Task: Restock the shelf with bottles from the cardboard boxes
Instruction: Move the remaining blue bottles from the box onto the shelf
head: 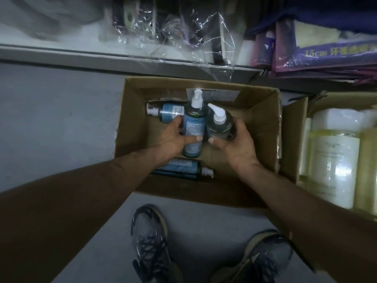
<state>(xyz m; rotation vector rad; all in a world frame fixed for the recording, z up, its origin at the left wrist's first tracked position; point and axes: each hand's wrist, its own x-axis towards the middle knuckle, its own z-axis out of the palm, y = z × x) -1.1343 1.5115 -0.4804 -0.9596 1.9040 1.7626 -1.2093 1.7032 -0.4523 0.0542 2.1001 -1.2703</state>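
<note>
Only "15cm" and some Chinese characters could be read, on a purple package point(326, 58) on the shelf point(102, 55); the bottles' blue labels were too blurred. The open cardboard box point(263, 119) held two pump bottles lying flat, a far bottle point(166, 112) and a near bottle point(179, 168). Over the box, the left hand point(175, 137) gripped a blue-labelled bottle point(193, 123), thumb across its front. The right hand point(236, 144) curled round a second bottle point(219, 125) just beside it. A neighbouring box point(318, 101) held pale yellow bottles point(334, 160).

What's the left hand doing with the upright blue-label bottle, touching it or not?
Touching. The head view shows the left hand with its thumb laid across the upright blue-label bottle and its fingers curled round the bottle's left side.
</note>
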